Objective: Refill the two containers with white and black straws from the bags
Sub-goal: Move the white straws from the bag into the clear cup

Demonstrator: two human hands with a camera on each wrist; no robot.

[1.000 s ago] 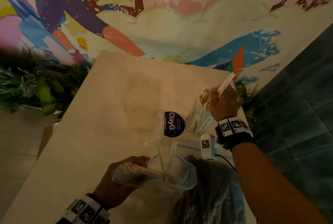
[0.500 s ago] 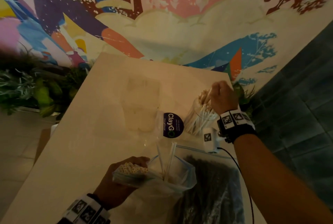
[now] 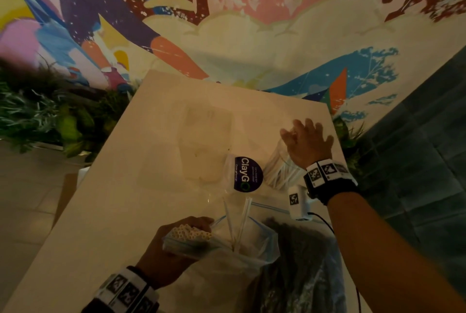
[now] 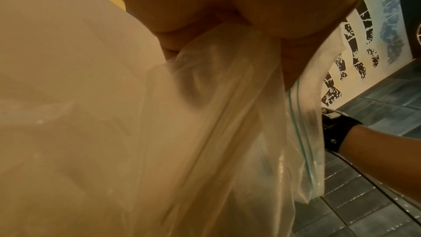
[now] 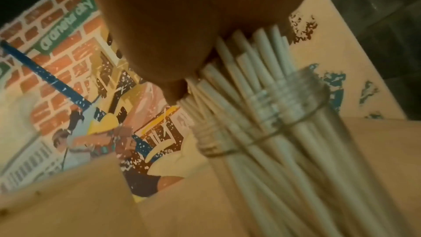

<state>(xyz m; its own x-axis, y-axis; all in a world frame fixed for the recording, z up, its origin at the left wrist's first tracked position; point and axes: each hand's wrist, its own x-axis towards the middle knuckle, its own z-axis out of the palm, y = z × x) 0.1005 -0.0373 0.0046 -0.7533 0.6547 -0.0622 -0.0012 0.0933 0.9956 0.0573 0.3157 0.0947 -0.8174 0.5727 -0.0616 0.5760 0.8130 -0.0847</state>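
Nearest, the left hand grips the clear bag of white straws at its open mouth, a bundle of straw ends showing by the fingers. Just right lies the bag of black straws on the table. Farther, an empty labelled container. Farthest, the right hand, fingers spread, presses flat on the white straws in the glass container.

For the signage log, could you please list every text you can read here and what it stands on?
"ClayGO": round dark sticker on a clear container.
Small lines beside it on the sticker: too small to read.
Green sign in the wall mural: lettering blurred, unreadable.
Wristband squares: coded patterns, no words.
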